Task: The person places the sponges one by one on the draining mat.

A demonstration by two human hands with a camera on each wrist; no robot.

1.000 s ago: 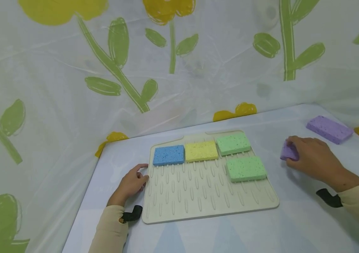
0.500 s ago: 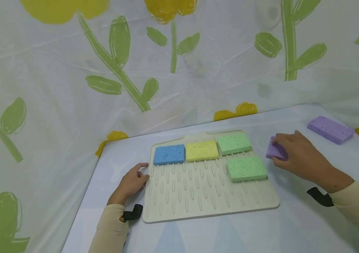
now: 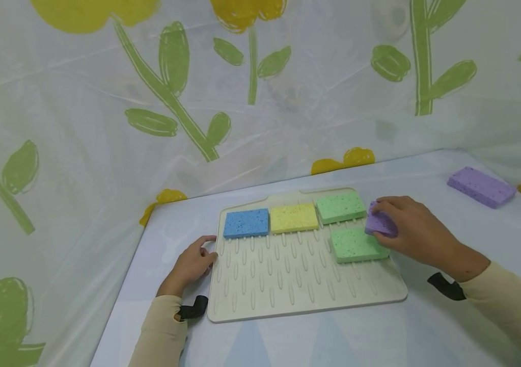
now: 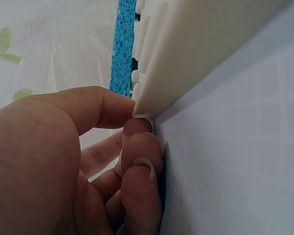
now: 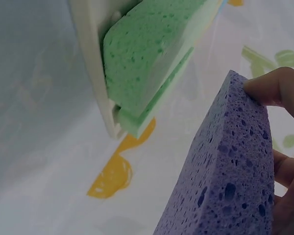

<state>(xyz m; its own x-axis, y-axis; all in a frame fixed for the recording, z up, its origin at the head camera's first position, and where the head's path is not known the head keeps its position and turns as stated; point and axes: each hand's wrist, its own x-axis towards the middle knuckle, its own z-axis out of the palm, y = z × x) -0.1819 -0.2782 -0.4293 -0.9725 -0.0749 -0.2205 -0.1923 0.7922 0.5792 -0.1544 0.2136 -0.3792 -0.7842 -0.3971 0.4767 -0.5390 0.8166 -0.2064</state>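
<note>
My right hand (image 3: 416,232) holds a purple sponge (image 3: 378,221) by its sides, thumb and fingers on opposite edges. The sponge is above the right side of a cream ridged drying mat (image 3: 288,285), overlapping the upper right corner of the front green sponge (image 3: 356,245) in the head view. In the right wrist view the purple sponge (image 5: 230,161) appears tilted and apart from the green sponges. My left hand (image 3: 191,267) pinches the mat's left edge; the left wrist view shows curled fingers (image 4: 139,191) beside the rim.
Along the mat's back row lie a blue sponge (image 3: 246,223), a yellow sponge (image 3: 294,218) and a second green sponge (image 3: 341,207). Another purple sponge (image 3: 481,187) rests on the table (image 3: 453,336) at the far right. A flower-printed curtain (image 3: 288,122) hangs behind.
My right hand has carried the purple sponge leftward, from the table right of the mat to above the mat's right edge. The left hand has stayed at the left rim.
</note>
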